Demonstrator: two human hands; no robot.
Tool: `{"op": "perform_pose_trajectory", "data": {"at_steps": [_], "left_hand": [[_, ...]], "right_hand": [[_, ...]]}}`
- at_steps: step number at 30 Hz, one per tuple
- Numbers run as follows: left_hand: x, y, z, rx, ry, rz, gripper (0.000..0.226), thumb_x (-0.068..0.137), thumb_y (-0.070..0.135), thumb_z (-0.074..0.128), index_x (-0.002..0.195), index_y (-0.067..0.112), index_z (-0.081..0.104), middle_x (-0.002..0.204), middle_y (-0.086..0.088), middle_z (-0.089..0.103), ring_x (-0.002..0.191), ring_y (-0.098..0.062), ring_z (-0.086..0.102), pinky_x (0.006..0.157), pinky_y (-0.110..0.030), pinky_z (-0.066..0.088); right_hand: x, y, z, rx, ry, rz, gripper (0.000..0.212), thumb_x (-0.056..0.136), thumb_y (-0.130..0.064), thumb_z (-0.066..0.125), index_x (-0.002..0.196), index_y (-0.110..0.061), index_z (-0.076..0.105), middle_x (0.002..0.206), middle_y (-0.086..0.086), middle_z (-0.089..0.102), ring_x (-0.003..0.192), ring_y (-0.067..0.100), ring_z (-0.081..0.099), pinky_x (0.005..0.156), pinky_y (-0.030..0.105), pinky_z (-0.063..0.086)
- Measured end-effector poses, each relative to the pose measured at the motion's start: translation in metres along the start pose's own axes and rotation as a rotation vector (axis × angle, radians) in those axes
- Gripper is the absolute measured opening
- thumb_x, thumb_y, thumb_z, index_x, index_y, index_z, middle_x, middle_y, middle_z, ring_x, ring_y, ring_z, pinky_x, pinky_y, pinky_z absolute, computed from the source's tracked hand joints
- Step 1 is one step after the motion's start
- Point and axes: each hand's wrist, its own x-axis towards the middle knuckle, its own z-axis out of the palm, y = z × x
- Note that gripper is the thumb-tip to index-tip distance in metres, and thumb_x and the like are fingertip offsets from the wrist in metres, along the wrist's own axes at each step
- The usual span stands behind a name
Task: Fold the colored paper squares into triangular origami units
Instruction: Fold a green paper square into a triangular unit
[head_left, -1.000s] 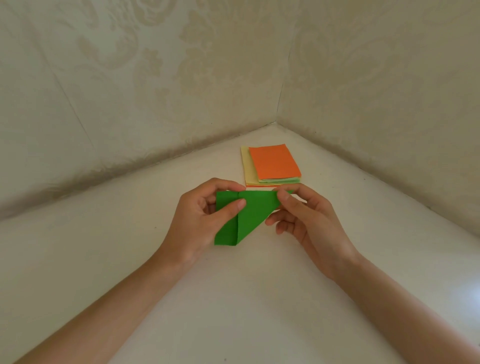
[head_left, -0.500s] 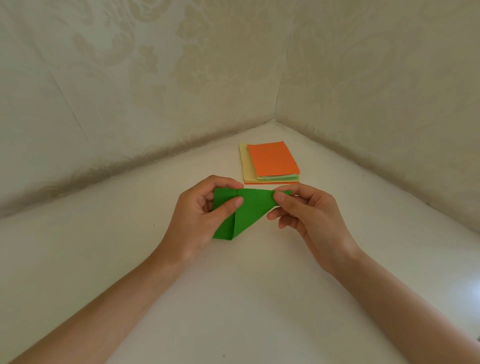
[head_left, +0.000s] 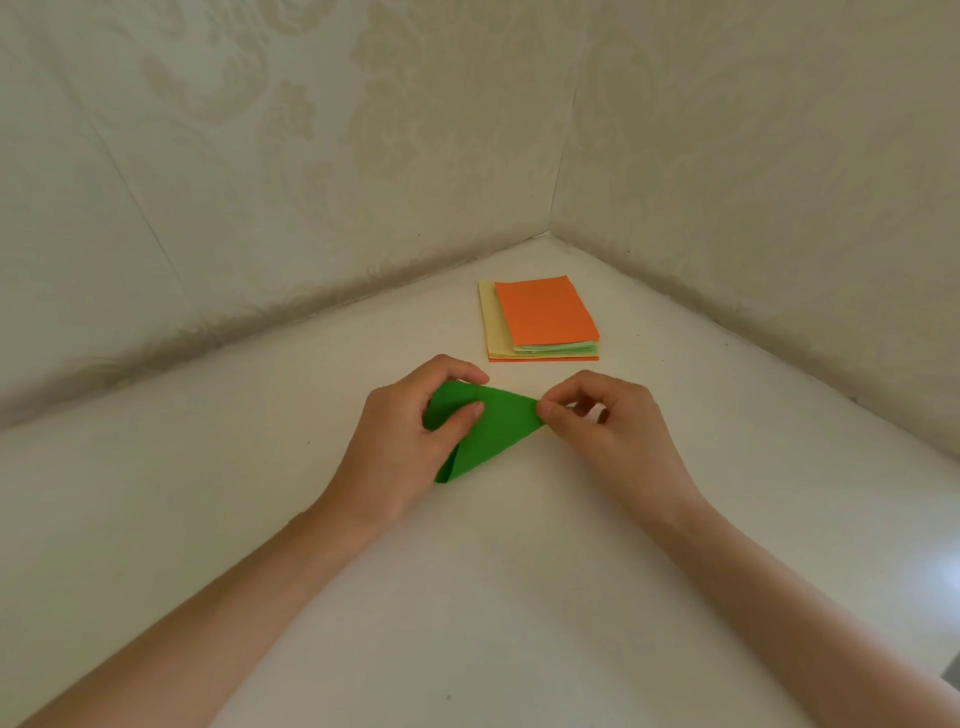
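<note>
A green paper (head_left: 493, 431), partly folded into a pointed shape, is held just above the white surface between both hands. My left hand (head_left: 405, 441) grips its left part, thumb pressed on the top face and fingers curled over the far edge. My right hand (head_left: 608, 426) pinches the paper's right corner between thumb and forefinger. The lower tip of the paper points toward me. Behind it lies a stack of colored paper squares (head_left: 543, 319), orange on top with pale green and yellow sheets below.
The white tabletop (head_left: 467, 597) meets two patterned beige walls (head_left: 311, 156) that form a corner just behind the stack. Both forearms reach in from the bottom of the view.
The right flap of the green paper has come down further, so the piece now looks narrower and more triangular. My right hand's pinch has shifted to the right corner.
</note>
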Motion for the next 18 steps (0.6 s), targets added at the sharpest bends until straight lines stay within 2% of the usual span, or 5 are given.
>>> {"op": "perform_pose_trajectory", "data": {"at_steps": [2, 7, 10, 14, 18], "left_hand": [[0.000, -0.005, 0.002, 0.220, -0.044, 0.103, 0.018, 0.086, 0.010, 0.066, 0.100, 0.022, 0.065, 0.092, 0.017, 0.062, 0.085, 0.001, 0.056, 0.076, -0.007, 0.040], [0.002, -0.011, 0.004, 0.516, -0.091, 0.303, 0.021, 0.085, 0.006, 0.064, 0.102, 0.017, 0.068, 0.108, 0.000, 0.054, 0.099, -0.010, 0.044, 0.085, -0.023, 0.029], [-0.001, -0.005, 0.003, 0.647, -0.194, 0.469, 0.026, 0.088, 0.021, 0.045, 0.098, 0.023, 0.069, 0.098, 0.006, 0.060, 0.093, -0.010, 0.046, 0.078, -0.024, 0.024], [-0.010, -0.002, 0.005, 0.755, -0.344, 0.459, 0.036, 0.090, 0.036, 0.037, 0.109, 0.025, 0.066, 0.098, 0.006, 0.060, 0.087, -0.013, 0.055, 0.077, -0.026, 0.032], [-0.019, -0.007, -0.009, 0.792, -0.341, 0.484, 0.038, 0.092, 0.038, 0.037, 0.112, 0.026, 0.067, 0.104, 0.004, 0.062, 0.092, -0.014, 0.055, 0.082, -0.029, 0.033]], "right_hand": [[0.002, 0.003, 0.002, -0.201, -0.043, 0.006, 0.014, 0.087, -0.023, 0.064, 0.073, -0.024, 0.062, 0.087, -0.010, 0.056, 0.091, 0.011, 0.044, 0.071, 0.013, 0.032], [0.005, 0.004, 0.004, -0.407, -0.085, -0.005, 0.011, 0.089, -0.027, 0.060, 0.079, -0.022, 0.058, 0.094, -0.004, 0.050, 0.102, 0.019, 0.038, 0.090, 0.031, 0.034], [0.005, 0.003, 0.005, -0.403, -0.073, 0.006, 0.011, 0.088, -0.027, 0.060, 0.079, -0.021, 0.059, 0.094, -0.005, 0.051, 0.103, 0.017, 0.038, 0.089, 0.029, 0.032], [0.005, 0.002, 0.007, -0.452, -0.071, -0.007, 0.010, 0.088, -0.029, 0.059, 0.080, -0.022, 0.058, 0.095, -0.006, 0.049, 0.103, 0.017, 0.038, 0.084, 0.026, 0.030], [0.005, 0.004, 0.007, -0.514, -0.065, -0.039, 0.010, 0.089, -0.031, 0.057, 0.083, -0.024, 0.054, 0.097, -0.006, 0.046, 0.103, 0.017, 0.037, 0.082, 0.026, 0.029]]}}
